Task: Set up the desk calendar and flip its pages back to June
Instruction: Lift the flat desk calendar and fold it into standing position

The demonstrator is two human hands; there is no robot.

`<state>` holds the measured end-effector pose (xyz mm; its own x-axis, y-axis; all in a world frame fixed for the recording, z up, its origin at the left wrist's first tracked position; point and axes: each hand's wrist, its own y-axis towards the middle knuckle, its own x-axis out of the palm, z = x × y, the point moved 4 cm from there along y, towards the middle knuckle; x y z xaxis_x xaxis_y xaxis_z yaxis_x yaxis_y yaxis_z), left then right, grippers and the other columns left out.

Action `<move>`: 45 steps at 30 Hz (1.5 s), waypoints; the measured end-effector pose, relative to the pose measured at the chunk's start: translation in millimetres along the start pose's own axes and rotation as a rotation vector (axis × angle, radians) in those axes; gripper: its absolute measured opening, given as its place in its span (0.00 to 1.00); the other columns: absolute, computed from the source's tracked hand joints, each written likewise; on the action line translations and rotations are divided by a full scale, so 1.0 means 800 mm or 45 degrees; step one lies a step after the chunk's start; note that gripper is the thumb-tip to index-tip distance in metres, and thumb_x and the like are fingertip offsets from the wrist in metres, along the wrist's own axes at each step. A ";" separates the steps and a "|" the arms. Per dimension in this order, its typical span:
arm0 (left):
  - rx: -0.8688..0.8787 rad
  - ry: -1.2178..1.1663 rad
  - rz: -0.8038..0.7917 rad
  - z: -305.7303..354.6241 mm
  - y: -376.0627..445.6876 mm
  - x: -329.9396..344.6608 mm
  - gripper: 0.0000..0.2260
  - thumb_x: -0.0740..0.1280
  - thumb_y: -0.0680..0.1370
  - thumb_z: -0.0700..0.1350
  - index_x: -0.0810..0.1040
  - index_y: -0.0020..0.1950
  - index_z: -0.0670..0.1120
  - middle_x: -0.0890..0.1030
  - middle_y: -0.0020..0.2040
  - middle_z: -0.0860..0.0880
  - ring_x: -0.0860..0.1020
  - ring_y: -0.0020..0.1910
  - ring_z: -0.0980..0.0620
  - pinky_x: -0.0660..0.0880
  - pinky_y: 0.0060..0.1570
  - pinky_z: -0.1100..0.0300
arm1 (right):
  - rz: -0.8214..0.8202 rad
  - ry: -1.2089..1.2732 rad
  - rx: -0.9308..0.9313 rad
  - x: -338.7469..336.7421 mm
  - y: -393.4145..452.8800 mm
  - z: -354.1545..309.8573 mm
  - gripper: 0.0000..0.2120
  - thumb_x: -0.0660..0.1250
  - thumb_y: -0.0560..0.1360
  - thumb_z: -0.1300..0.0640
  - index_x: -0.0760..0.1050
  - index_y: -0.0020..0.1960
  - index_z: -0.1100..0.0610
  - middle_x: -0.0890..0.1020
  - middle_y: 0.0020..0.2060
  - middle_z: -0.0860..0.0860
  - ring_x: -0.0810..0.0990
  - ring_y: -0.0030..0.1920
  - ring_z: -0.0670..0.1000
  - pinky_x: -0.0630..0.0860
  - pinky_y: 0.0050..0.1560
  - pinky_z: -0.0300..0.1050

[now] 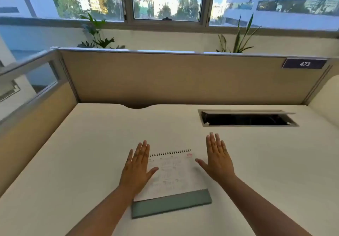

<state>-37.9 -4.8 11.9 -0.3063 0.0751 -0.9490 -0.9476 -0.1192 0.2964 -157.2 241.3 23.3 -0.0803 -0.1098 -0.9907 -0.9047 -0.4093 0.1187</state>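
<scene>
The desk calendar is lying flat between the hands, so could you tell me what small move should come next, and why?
Probably close both hands on the side edges of the desk calendar and lift its spiral end. It lies flat on the desk, not yet standing, and the left hand and right hand are open, holding nothing.

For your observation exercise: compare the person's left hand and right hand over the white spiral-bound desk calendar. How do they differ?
The left hand overlaps the left edge of the white spiral-bound desk calendar; the right hand is beside its right edge, over the bare cream desk. The right hand reaches farther forward than the left hand. Both are open, palms down, fingers extended, holding nothing.
</scene>
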 end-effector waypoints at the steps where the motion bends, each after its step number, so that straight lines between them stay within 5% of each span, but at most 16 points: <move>1: -0.033 -0.027 -0.010 0.000 -0.009 0.007 0.36 0.40 0.74 0.65 0.43 0.73 0.42 0.47 0.76 0.47 0.33 0.72 0.57 0.38 0.70 0.57 | -0.040 0.001 0.011 0.008 -0.009 -0.001 0.43 0.41 0.70 0.30 0.26 0.69 0.56 0.33 0.73 0.53 0.30 0.72 0.53 0.34 0.73 0.47; 5: -0.507 -0.321 -0.090 -0.013 -0.051 0.045 0.41 0.31 0.67 0.69 0.37 0.72 0.44 0.45 0.76 0.46 0.42 0.75 0.52 0.40 0.73 0.54 | -0.131 0.220 0.185 0.056 -0.041 0.003 0.42 0.42 0.71 0.31 0.32 0.72 0.57 0.38 0.75 0.53 0.34 0.74 0.53 0.36 0.73 0.47; 7: -0.687 -0.390 -0.082 -0.019 -0.051 0.043 0.36 0.41 0.74 0.64 0.41 0.73 0.42 0.49 0.77 0.44 0.47 0.76 0.49 0.44 0.74 0.50 | -0.131 0.362 0.288 0.069 -0.051 0.006 0.38 0.45 0.74 0.35 0.38 0.74 0.57 0.43 0.76 0.53 0.38 0.75 0.52 0.37 0.74 0.47; 10: -0.681 -0.361 -0.145 -0.018 -0.055 0.047 0.29 0.49 0.78 0.55 0.46 0.74 0.42 0.55 0.76 0.44 0.51 0.75 0.48 0.45 0.74 0.50 | -0.140 0.394 0.327 0.083 -0.059 0.008 0.34 0.44 0.76 0.37 0.45 0.75 0.55 0.49 0.77 0.52 0.43 0.76 0.51 0.40 0.75 0.49; 24: -0.744 -0.296 -0.043 -0.020 -0.061 0.045 0.22 0.57 0.77 0.49 0.66 0.68 0.39 0.67 0.71 0.41 0.61 0.72 0.43 0.54 0.72 0.48 | 0.013 0.534 0.287 0.071 -0.066 0.007 0.21 0.50 0.78 0.44 0.69 0.66 0.47 0.64 0.73 0.53 0.56 0.75 0.55 0.49 0.74 0.55; 40: -0.771 -0.392 -0.006 -0.021 -0.061 0.042 0.21 0.60 0.76 0.51 0.69 0.66 0.40 0.70 0.69 0.42 0.62 0.71 0.43 0.55 0.72 0.47 | 0.000 0.656 0.291 0.063 -0.069 0.007 0.16 0.58 0.75 0.43 0.78 0.57 0.47 0.72 0.68 0.50 0.62 0.72 0.51 0.50 0.74 0.55; 45: -0.949 -0.646 0.047 -0.017 -0.054 0.037 0.20 0.60 0.76 0.51 0.72 0.64 0.40 0.71 0.68 0.42 0.61 0.71 0.43 0.56 0.71 0.45 | 0.162 0.947 0.524 0.055 -0.076 -0.015 0.17 0.61 0.75 0.45 0.82 0.52 0.54 0.79 0.59 0.52 0.74 0.61 0.53 0.67 0.66 0.54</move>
<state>-5.0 -10.9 -30.8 -0.5061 0.4653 -0.7262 -0.6855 -0.7280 0.0113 -100.7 250.2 -26.7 -0.0264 -0.7569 -0.6530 -0.9987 -0.0085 0.0502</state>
